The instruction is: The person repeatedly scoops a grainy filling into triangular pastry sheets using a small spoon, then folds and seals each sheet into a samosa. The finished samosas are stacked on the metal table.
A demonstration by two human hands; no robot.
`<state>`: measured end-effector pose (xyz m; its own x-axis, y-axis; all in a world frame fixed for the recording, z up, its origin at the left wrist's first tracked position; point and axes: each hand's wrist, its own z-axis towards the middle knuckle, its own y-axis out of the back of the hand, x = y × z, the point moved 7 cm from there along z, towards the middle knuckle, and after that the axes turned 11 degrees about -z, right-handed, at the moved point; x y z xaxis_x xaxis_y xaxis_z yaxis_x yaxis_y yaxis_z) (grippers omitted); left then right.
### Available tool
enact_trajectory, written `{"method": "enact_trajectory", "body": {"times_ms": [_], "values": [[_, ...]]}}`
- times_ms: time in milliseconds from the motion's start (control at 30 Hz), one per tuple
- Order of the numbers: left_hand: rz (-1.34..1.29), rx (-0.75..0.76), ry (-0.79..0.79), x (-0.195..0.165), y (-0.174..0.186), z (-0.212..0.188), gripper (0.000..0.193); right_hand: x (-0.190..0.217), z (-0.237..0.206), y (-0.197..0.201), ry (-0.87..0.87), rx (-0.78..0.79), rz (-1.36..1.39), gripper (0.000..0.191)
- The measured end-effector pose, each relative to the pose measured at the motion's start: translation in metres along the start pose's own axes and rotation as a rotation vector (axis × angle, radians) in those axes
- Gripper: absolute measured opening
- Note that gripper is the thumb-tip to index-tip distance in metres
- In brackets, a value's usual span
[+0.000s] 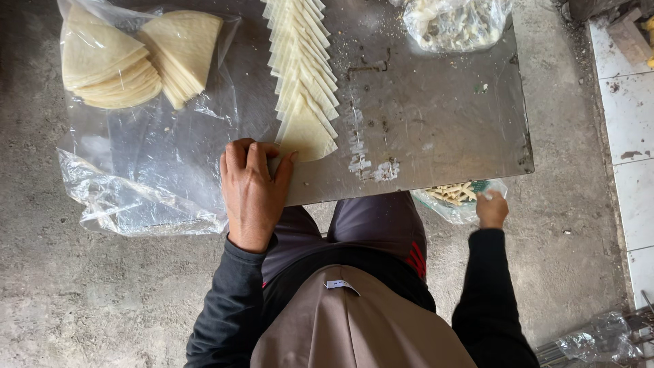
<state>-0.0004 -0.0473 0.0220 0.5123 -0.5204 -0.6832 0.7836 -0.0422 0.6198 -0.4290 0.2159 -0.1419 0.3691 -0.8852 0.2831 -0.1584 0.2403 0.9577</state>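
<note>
Head view:
- Left hand [252, 191]: laid flat, palm down, at the near edge of the metal table [443, 116]; fingers close together and resting on the table, the thumb tip touching the nearest wedge, nothing gripped. The row seems to be steadied this way.
- Row of pastry wedges [303, 75]: pale triangular sheets overlapped like shingles, running from the far edge toward the left hand (likely fanned so each can be lifted singly).
- Right hand [491, 210]: lowered beside the table's near right corner, at the mouth of a small plastic bag [455, 199]; whether the fingers are closed on anything cannot be told.
- Small plastic bag: hung below the table edge, pale stick-shaped pieces seen inside.
- Stacked wedges [136, 58]: two piles kept on a clear plastic sheet [143, 170], far left.
- Filled clear bag [455, 22]: far edge, contents unclear.
</note>
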Motion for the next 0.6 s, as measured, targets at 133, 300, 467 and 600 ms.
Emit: {"method": "enact_trajectory", "body": {"times_ms": [133,300,467,600], "values": [[-0.026,-0.001,-0.031,-0.003,0.001,0.001,0.022,0.007,0.001,0.008,0.011,-0.222,0.292,0.024],[-0.044,-0.028,-0.011,-0.009,0.000,0.006,0.019,0.037,-0.040,0.064,0.337,-0.634,0.384,0.017],[-0.129,-0.045,-0.008,-0.013,0.006,0.013,0.020,0.117,-0.084,0.144,0.604,-0.553,0.618,0.014],[-0.256,-0.006,0.085,-0.005,-0.001,0.016,0.021,0.229,-0.100,0.170,1.148,-0.473,0.323,0.023]]}}
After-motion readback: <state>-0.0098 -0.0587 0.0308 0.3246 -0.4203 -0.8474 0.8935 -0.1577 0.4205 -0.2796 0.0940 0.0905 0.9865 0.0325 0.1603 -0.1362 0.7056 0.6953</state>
